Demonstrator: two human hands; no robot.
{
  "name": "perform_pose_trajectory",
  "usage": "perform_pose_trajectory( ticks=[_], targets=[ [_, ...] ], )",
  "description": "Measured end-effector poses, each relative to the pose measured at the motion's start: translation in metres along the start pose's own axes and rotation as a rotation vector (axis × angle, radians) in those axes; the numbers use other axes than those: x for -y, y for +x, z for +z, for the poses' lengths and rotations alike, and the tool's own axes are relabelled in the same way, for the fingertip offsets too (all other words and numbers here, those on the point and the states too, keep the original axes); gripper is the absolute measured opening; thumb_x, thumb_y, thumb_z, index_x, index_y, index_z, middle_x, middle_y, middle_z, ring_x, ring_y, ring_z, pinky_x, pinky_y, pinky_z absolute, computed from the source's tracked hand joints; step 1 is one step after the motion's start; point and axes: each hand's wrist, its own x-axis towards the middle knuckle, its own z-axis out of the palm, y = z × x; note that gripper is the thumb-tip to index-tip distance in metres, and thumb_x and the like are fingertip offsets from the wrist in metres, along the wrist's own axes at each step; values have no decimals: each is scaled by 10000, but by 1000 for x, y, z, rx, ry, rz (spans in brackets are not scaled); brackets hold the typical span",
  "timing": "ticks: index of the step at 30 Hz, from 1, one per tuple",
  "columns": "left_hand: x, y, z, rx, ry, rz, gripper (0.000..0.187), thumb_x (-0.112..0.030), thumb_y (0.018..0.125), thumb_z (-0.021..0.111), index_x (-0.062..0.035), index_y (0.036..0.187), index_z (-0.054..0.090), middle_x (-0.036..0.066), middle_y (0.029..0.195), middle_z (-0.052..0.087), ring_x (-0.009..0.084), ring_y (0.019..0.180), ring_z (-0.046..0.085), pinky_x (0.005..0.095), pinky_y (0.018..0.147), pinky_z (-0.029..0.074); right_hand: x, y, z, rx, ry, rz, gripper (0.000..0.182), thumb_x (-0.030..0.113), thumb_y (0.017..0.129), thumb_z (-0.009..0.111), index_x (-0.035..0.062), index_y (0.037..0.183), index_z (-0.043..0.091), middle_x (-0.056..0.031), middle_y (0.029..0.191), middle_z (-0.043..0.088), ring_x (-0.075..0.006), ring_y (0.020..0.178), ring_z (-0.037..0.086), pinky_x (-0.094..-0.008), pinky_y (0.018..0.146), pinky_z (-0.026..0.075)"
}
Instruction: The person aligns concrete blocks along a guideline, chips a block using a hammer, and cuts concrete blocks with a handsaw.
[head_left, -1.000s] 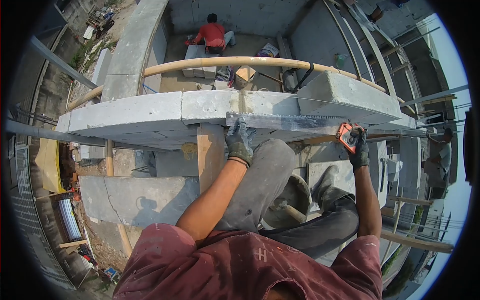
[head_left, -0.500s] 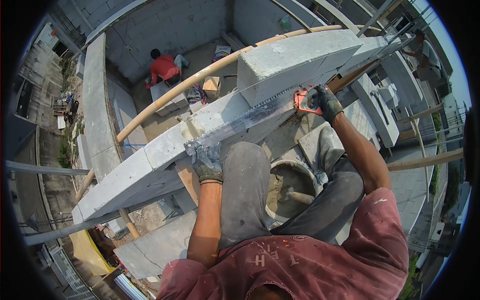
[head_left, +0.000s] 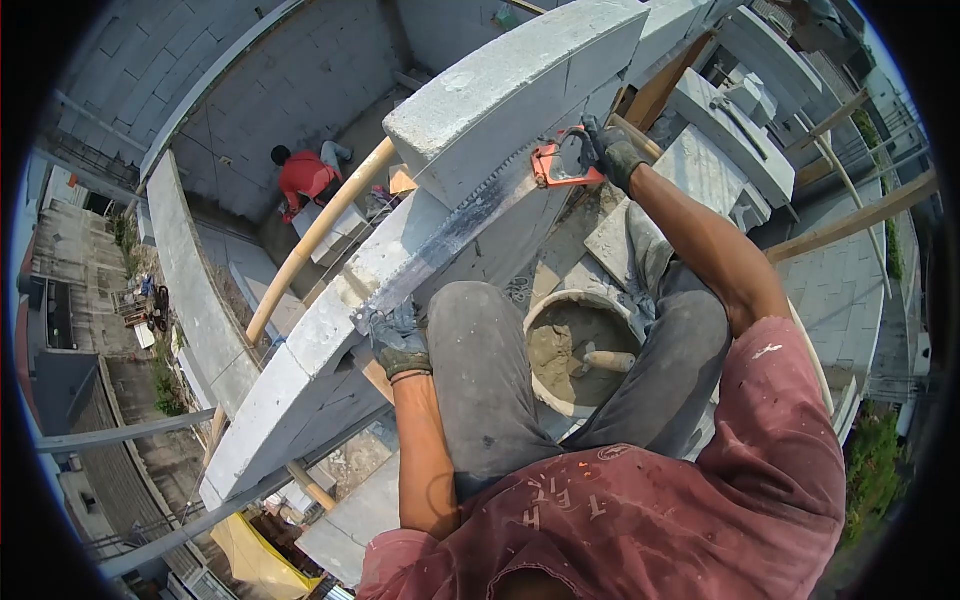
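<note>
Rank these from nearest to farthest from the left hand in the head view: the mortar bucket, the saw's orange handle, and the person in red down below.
From the left hand:
1. Mortar bucket, just to its right between the legs.
2. Person in red, below, up-left in the view.
3. Saw's orange handle, far end of the blade, in the right hand.

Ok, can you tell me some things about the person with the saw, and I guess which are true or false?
1. The right hand grips the orange handle of the saw. True.
2. The left hand is bare. False: it wears a grey glove and holds the tip end of the blade.
3. The bucket between the legs is full of water. False: it holds grey mortar, with a wooden handle sticking out.
4. The saw lies against the side of the grey block wall. True.
5. A person in a red shirt crouches on the floor below. True.
</note>
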Motion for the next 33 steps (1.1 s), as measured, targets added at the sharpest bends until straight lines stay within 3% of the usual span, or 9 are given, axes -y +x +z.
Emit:
perform_pose_trajectory(
  ticks=[4,6,8,10,12,14,20,28,33],
  targets=[
    [-4,-2,5,-10,42,26,402,-170,1003,348,14,1350,434,233,1343,506,381,1238,513,482,1055,473,19,-24,-11,-83,118,82,718,608,982,368,74,556,589,-76,477,525,-178,392,505,-330,391,398],
    [-7,-7,11,2,89,64,402,-162,1009,328,22,1351,428,235,1350,498,381,1244,508,475,1051,479,-4,-6,-11,-88,137,79,645,584,956,455,26,681,628,-126,576,603,-237,484,587,-370,465,461],
    [-6,-8,9,39,133,71,408,-166,1014,315,5,1375,401,228,1373,474,374,1262,488,474,1048,483,9,-9,-3,-700,-486,-86,600,563,918,527,-27,898,630,-218,843,666,-313,737,664,-427,642,515],
    [-4,-10,10,75,223,162,418,-170,1015,310,-21,1401,370,225,1400,444,369,1286,463,473,1060,470,48,-62,-12,-685,-411,-174,531,466,885,607,-26,1085,585,-244,1079,617,-376,977,617,-466,822,488],
    [-5,-7,7,81,164,119,430,-172,1008,325,-45,1418,350,214,1418,428,356,1300,451,478,1067,457,66,-82,-8,-706,-479,-721,434,370,866,652,18,1115,600,-197,1067,593,-351,1016,578,-443,866,466],
    [-5,6,-8,104,108,124,549,-78,821,499,-96,1367,437,183,1362,496,381,1259,496,548,1036,467,83,-116,1,-513,-496,-886,395,331,853,670,38,1110,606,-174,1037,591,-339,1008,566,-444,881,452],
    [-4,4,-4,38,-75,35,452,-149,928,425,-87,1376,439,169,1369,516,374,1240,519,533,1010,489,88,-183,68,-3,-662,-1382,366,305,835,678,74,1113,616,-131,1078,570,-340,1073,516,-492,940,396],
    [2,5,-3,23,-164,41,419,-147,1013,378,-175,1429,331,208,1380,452,407,1235,503,591,927,530,76,-197,135,-71,-468,-648,234,293,812,645,69,879,631,-166,801,616,-354,821,606,-460,730,462],
    [0,-4,8,-70,-220,3,376,-115,988,451,-54,1356,407,248,1278,520,411,1092,600,567,878,570,116,-193,136,-40,-514,-453,341,429,834,653,97,888,706,-192,871,684,-364,832,656,-458,731,509]
  ],
)
